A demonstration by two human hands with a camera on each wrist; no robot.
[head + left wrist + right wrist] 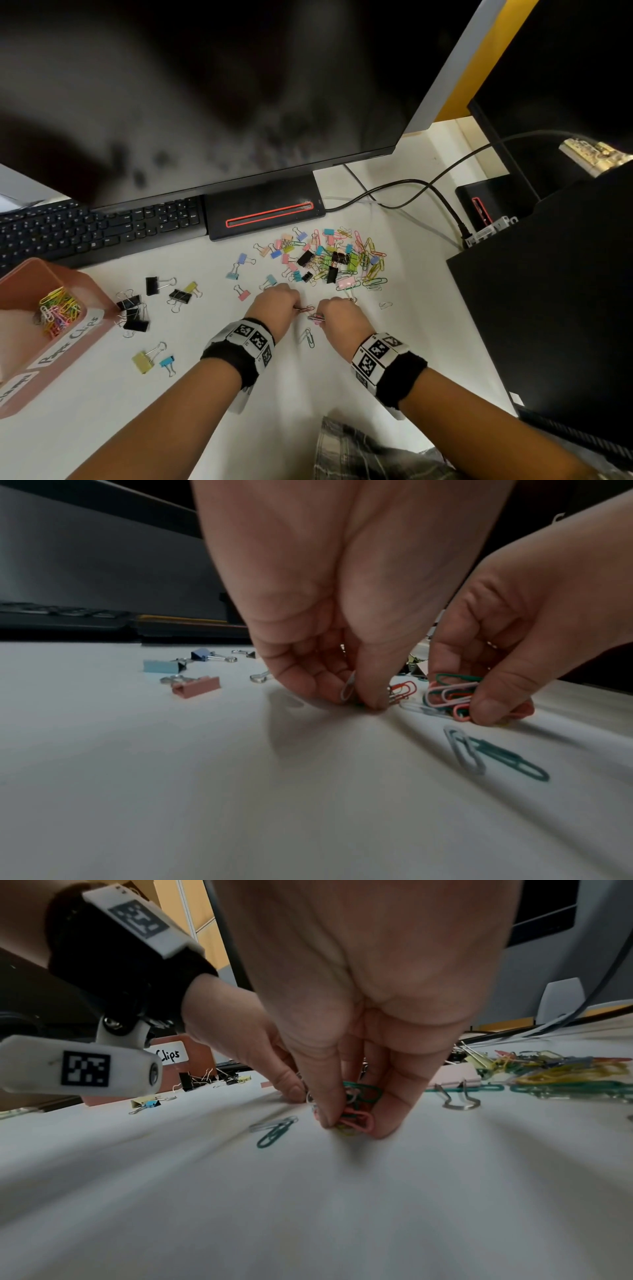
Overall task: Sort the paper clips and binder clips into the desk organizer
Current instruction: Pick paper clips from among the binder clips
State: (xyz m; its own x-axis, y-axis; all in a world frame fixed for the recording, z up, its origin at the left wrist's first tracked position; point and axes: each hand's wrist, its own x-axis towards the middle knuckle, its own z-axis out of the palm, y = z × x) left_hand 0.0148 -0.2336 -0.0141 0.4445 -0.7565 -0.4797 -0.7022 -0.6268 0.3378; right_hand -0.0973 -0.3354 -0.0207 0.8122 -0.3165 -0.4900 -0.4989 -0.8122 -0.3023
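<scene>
Paper clips (448, 696): bunch pinched in right hand (339, 317) on the worktop (239, 394).
Left hand (274, 305): pinching a few clips.
Advice: grip firmly, carry to organizer (99, 310) paper-clip compartment.

left hand (342, 610) pinching paper clips (402, 689)

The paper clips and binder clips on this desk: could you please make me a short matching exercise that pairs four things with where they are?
Things
1. right hand
2. pink organizer
3. yellow binder clip
4. green paper clip

Places
A. lying loose on the desk, near both hands
B. pinching a bunch of paper clips
C. beside a small blue binder clip
D. at the desk's left edge, paper clips inside

Pairs: 1-B, 2-D, 3-C, 4-A
</scene>
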